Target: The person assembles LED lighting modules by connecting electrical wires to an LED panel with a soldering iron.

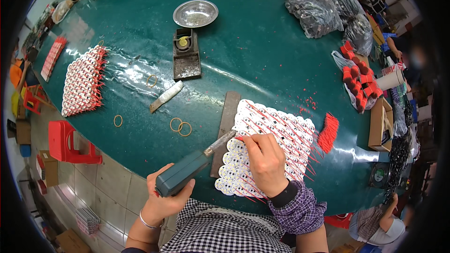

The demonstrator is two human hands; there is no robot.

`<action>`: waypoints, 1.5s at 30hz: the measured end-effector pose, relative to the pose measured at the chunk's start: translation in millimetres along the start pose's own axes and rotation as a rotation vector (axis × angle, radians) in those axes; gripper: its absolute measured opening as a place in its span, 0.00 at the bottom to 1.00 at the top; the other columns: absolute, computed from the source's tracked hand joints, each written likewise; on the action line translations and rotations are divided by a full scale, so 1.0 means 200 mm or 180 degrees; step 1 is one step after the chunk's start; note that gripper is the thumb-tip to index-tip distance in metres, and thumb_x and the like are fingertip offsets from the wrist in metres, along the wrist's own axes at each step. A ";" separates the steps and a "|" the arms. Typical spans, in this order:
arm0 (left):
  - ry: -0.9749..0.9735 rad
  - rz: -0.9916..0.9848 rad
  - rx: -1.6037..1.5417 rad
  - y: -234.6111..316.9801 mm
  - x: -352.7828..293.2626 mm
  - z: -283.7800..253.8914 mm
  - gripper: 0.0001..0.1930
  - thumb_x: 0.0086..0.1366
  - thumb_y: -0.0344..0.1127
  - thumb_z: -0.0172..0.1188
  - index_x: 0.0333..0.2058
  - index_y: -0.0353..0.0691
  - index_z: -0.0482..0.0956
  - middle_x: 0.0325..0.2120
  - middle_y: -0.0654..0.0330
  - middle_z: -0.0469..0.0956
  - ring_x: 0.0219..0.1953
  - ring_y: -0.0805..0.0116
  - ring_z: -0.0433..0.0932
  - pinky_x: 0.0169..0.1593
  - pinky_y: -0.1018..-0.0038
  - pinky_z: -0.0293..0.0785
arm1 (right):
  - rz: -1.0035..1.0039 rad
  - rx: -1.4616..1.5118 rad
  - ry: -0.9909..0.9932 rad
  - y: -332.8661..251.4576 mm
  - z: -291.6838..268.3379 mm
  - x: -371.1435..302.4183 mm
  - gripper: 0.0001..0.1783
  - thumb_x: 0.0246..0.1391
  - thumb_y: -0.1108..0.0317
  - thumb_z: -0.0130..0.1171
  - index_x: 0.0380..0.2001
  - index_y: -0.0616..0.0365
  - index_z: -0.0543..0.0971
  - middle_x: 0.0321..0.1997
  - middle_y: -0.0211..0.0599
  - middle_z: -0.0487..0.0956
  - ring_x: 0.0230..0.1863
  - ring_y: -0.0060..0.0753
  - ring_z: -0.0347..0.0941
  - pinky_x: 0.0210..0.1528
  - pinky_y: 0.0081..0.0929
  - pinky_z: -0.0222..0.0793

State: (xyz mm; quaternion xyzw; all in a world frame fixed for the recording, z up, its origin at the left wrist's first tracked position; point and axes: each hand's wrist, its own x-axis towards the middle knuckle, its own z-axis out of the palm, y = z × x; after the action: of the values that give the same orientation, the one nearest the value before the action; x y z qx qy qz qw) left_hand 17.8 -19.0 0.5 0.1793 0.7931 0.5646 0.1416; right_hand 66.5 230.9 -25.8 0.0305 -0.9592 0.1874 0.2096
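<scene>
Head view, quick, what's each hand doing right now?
Left hand: closed, holding a green soldering gun.
Right hand: closed, pinching a red wire.

Wire bundle (328, 132) right of board panel (293, 132); bowl (196, 15) behind stand (187, 67).

We can't read any text, labels, numbers or signs. White round boards (287, 133): dark marks too tiny to make out. Green tool (182, 174): nothing legible to us. Dark square item (378, 176), far right: too small.
</scene>
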 end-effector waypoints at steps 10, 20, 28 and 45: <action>0.0494 0.0117 -0.0196 -0.06 -0.07 0.00 0.12 0.52 0.23 0.69 0.37 0.32 0.84 0.30 0.59 0.82 0.27 0.72 0.80 0.32 0.79 0.75 | 0.0031 -0.0135 0.0057 -0.06 -0.08 -0.01 0.15 0.45 0.78 0.62 0.41 0.65 0.81 0.34 0.36 0.76 0.35 0.36 0.73 0.36 0.33 0.69; 0.0138 0.0147 -0.0200 -0.06 -0.09 0.01 0.11 0.52 0.21 0.69 0.35 0.30 0.83 0.28 0.58 0.81 0.25 0.72 0.78 0.29 0.78 0.72 | 0.0084 -0.0104 0.0035 -0.06 -0.06 -0.08 0.16 0.46 0.77 0.62 0.41 0.64 0.82 0.33 0.34 0.75 0.33 0.34 0.72 0.33 0.31 0.69; -0.0018 0.0122 -0.0049 -0.04 -0.08 0.01 0.10 0.52 0.21 0.69 0.35 0.30 0.82 0.27 0.58 0.80 0.24 0.72 0.78 0.29 0.78 0.72 | 0.0088 -0.0022 0.0124 -0.06 -0.05 -0.08 0.14 0.45 0.82 0.66 0.38 0.63 0.82 0.30 0.36 0.77 0.29 0.37 0.72 0.29 0.33 0.69; 0.0105 -0.0055 -0.0262 -0.04 -0.12 -0.01 0.10 0.52 0.22 0.68 0.35 0.31 0.83 0.26 0.59 0.80 0.24 0.73 0.77 0.29 0.78 0.72 | 0.0134 -0.0074 0.0103 -0.07 -0.05 -0.08 0.14 0.45 0.81 0.65 0.39 0.64 0.82 0.30 0.37 0.76 0.30 0.37 0.73 0.29 0.33 0.69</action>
State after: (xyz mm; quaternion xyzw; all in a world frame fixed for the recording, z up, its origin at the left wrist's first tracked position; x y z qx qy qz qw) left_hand 37.4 -34.2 -6.6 0.1570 0.7730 0.5984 0.1407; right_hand 86.3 220.4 -18.8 0.0048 -0.9582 0.1811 0.2215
